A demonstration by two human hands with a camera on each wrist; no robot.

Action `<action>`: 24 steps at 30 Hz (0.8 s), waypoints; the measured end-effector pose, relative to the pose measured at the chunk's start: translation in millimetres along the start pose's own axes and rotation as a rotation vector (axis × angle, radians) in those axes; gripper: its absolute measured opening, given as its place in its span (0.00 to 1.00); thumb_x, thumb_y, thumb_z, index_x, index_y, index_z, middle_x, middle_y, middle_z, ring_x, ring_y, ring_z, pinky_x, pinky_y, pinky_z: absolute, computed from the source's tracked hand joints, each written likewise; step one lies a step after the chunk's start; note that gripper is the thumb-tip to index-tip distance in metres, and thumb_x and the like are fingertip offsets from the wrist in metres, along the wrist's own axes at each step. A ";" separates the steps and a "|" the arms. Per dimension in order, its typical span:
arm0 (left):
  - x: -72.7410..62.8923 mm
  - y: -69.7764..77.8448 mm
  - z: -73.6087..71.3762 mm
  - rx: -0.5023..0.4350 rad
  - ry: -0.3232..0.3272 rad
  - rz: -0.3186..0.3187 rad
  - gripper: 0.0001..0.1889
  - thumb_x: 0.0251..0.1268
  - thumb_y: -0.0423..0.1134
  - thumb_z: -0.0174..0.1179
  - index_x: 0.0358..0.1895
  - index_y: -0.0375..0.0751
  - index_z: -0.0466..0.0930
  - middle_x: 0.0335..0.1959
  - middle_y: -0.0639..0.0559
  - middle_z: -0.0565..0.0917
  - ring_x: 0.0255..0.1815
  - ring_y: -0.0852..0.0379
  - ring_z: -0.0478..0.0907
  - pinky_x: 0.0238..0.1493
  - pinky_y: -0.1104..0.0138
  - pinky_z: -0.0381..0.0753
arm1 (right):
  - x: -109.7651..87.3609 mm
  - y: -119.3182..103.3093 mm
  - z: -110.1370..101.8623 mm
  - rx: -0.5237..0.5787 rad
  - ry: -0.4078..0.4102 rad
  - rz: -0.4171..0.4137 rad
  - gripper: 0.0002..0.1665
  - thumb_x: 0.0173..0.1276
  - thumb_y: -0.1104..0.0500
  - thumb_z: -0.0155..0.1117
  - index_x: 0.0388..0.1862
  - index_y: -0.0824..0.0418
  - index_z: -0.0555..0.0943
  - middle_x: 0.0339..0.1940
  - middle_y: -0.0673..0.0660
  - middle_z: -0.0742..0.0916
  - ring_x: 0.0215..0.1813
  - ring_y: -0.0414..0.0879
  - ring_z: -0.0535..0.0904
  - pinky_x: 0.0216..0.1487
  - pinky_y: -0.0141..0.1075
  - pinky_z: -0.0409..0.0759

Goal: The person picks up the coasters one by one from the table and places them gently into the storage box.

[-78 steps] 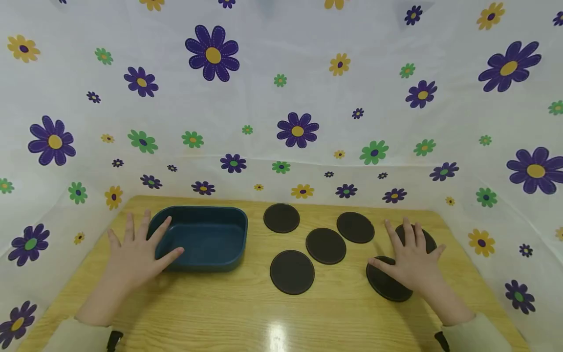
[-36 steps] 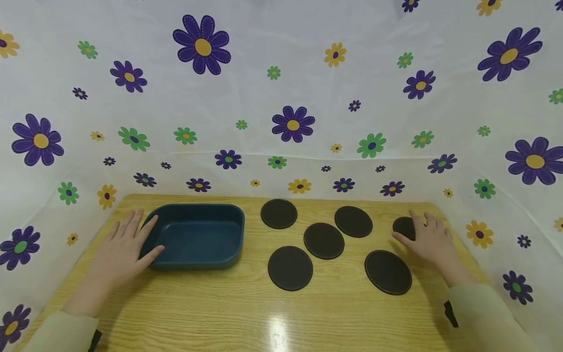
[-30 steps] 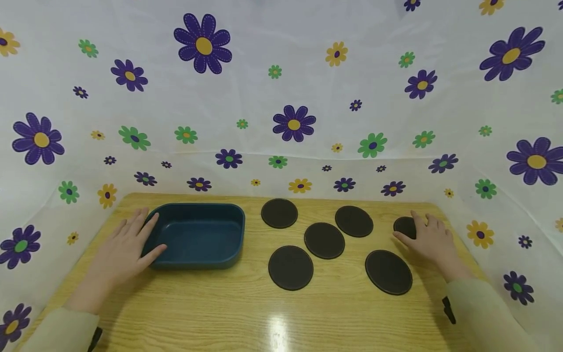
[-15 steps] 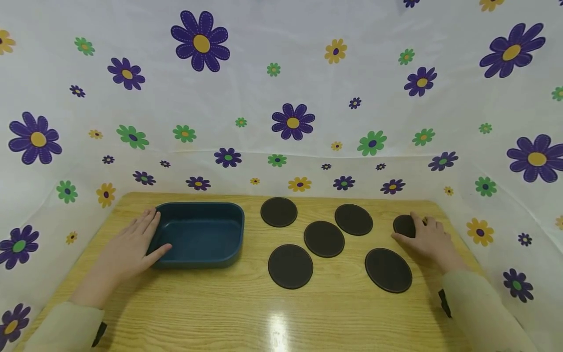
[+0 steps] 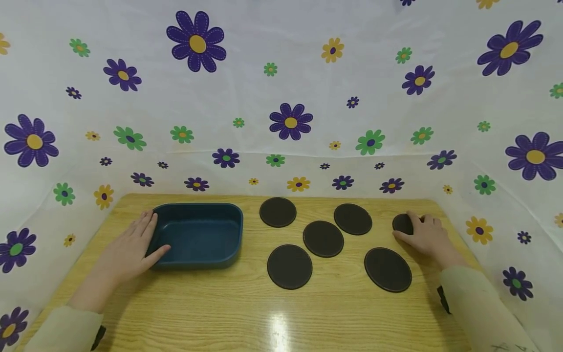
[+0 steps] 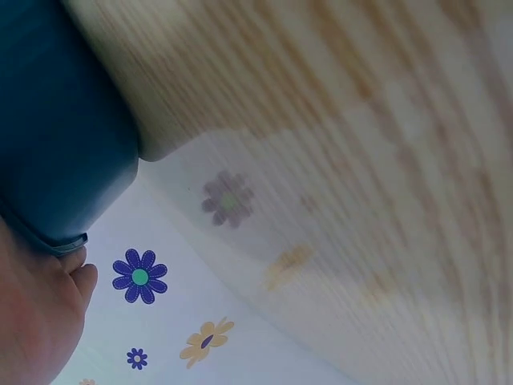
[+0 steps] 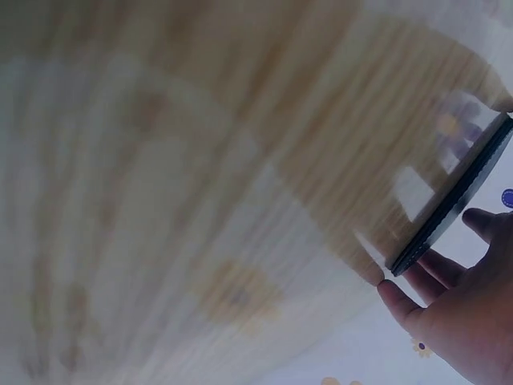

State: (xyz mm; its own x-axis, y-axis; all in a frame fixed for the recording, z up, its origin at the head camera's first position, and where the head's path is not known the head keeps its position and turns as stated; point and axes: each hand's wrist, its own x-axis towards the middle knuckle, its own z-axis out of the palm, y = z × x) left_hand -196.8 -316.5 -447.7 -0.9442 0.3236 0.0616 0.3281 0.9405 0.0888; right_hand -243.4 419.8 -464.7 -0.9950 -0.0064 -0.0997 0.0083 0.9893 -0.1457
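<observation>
Black round disc (image 5: 402,224) in right hand (image 5: 425,236), glossy wood-grained table (image 5: 198,308).

A screened-off tabletop workspace — flowered cloth (image 5: 246,93) walling a wood-grain table (image 5: 211,308).

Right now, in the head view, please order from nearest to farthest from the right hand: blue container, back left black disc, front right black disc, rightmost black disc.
1. Rightmost black disc: touched by the right hand.
2. Front right black disc: on the near right.
3. Back left black disc: at centre back.
4. Blue container: on the left.
</observation>
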 end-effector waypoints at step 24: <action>-5.7 -5.8 10.4 -0.086 0.055 -0.002 0.50 0.81 0.60 0.55 0.85 0.25 0.43 0.86 0.25 0.49 0.88 0.29 0.46 0.87 0.41 0.48 | 4.5 -2.4 -7.9 0.023 -0.037 0.034 0.54 0.70 0.30 0.65 0.78 0.65 0.63 0.62 0.90 0.64 0.63 0.85 0.62 0.46 0.76 0.76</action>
State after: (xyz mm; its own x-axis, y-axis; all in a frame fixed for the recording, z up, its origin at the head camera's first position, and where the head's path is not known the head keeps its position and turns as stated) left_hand -193.6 -322.7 -459.0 -0.9426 0.3134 0.1155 0.3298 0.9280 0.1734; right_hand -248.7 418.6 -457.0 -0.9898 0.0214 -0.1412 0.0447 0.9854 -0.1641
